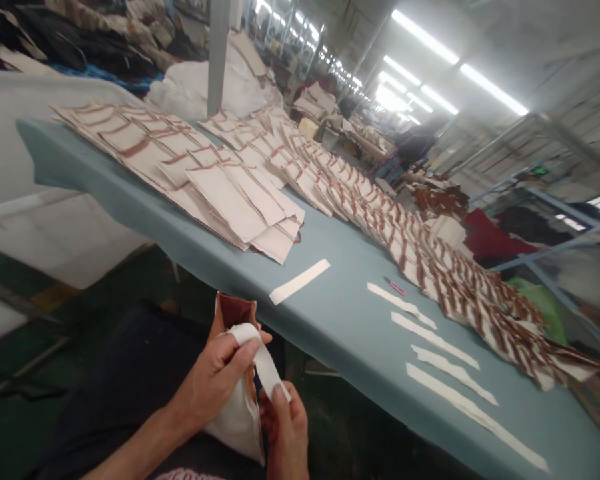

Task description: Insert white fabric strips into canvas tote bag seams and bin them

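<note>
Over my lap is a cream piece with a reddish-brown inside (pixel 237 309), opened at its top like a pouch; its exact kind I cannot tell. My left hand (pixel 223 367) is closed, pinching a white strip (pixel 266 370) against the upper part of this piece. The strip bends over and runs down to the right. Its lower end is between the thumb and fingers of my right hand (pixel 286 427), and the fingers behind are partly hidden. On the table edge just beyond lies a single cream strip (pixel 300 282).
The long table (pixel 340 320) has a blue-grey cover. Overlapping cream pieces with brown edges (pixel 235 193) lie at its left, and long rows of similar pieces (pixel 380 220) line the far side. Several loose strips (pixel 443 340) and small pink-handled snips (pixel 396 287) lie at the right.
</note>
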Available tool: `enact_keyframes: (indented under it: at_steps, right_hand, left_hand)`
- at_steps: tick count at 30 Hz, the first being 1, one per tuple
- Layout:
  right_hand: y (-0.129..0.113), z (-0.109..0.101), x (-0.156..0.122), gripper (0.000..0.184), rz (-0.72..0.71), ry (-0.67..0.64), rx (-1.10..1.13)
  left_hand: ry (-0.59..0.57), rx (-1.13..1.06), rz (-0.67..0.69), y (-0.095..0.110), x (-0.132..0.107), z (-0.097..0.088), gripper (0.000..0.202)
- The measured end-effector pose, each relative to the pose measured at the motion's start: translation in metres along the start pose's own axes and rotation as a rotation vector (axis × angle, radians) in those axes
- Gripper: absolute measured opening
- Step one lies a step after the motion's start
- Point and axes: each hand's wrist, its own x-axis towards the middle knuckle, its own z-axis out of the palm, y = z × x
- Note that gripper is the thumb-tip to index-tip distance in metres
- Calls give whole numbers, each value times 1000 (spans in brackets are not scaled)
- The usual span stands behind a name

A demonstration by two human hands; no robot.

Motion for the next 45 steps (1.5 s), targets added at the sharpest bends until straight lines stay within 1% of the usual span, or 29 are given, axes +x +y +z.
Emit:
enact_keyframes:
  at_steps: [2, 4, 5, 6, 7, 8, 9, 11, 12, 14, 16, 18, 20, 23, 26, 30, 32, 34, 36, 37, 38, 40, 43, 45]
  right_hand:
    - [2, -7, 0, 69, 31, -66, -122]
    - [-8, -14, 1, 71, -9, -50, -227]
    - [-19, -15, 2, 69, -63, -11, -272]
    - [-32, -16, 2, 65, -163, 72, -304]
    - [-48, -14, 2, 59, -244, 94, -350]
    - [-64, -11, 1, 53, -317, 81, -402]
    - [-81, -5, -1, 48, -385, 29, -444]
    - [-111, 11, -4, 41, -507, -141, -463]
    - [-123, 20, -5, 36, -525, -244, -464]
    - [-138, 39, -7, 23, -525, -386, -462]
    - [-144, 54, -7, 16, -510, -439, -480]
    - [-143, 64, -8, 15, -503, -448, -498]
    - [-142, 69, -8, 17, -496, -458, -503]
    - [-141, 70, -8, 21, -470, -466, -499]
    - [-140, 71, -11, 28, -405, -458, -470]
    - [-135, 76, -10, 39, -330, -423, -396]
    - [-130, 79, -4, 45, -316, -390, -322]
    - [-123, 82, 6, 50, -293, -315, -206]
    - [-114, 83, 17, 55, -257, -226, -87]
    - [-107, 82, 22, 56, -238, -201, -45]
    - [-100, 82, 26, 57, -218, -200, -22]
    - [-85, 79, 28, 60, -172, -253, -31]
    - [-63, 74, 24, 64, -81, -339, -123]
    - [-53, 71, 21, 65, -47, -357, -173]
  left_hand:
    - [11, 50, 26, 3, -6, -7, 52]
    - [0, 116, 77, 4, -12, -10, 51]
    - [-17, 153, 109, 5, -15, -11, 49]
    - [-37, 187, 138, 4, -17, -10, 47]
    - [-63, 211, 159, 4, -20, -10, 46]
    - [-88, 222, 173, 4, -22, -9, 45]
    - [-113, 225, 181, 4, -23, -7, 44]
    - [-157, 212, 186, 4, -25, -4, 43]
    - [-186, 201, 181, 3, -26, -2, 45]
    - [-242, 186, 174, 3, -27, 0, 50]
    - [-279, 183, 170, 3, -28, 0, 51]
    - [-294, 171, 166, 5, -29, -1, 47]
    - [-303, 152, 142, 8, -30, -2, 43]
    - [-295, 131, 126, 12, -28, -4, 37]
    - [-277, 124, 152, 13, -26, -5, 38]
    - [-308, 117, 137, 11, -27, -5, 40]
    - [-255, 105, 95, 7, -30, -7, 38]
    - [-107, 108, 39, 1, -34, -11, 39]
    - [57, 123, -16, -8, -37, -17, 47]
    - [109, 131, -36, -13, -38, -21, 52]
    - [135, 137, -52, -18, -39, -25, 57]
    - [140, 138, -77, -27, -43, -32, 63]
    - [120, 136, -127, -35, -52, -42, 64]
    - [111, 134, -152, -37, -59, -48, 63]
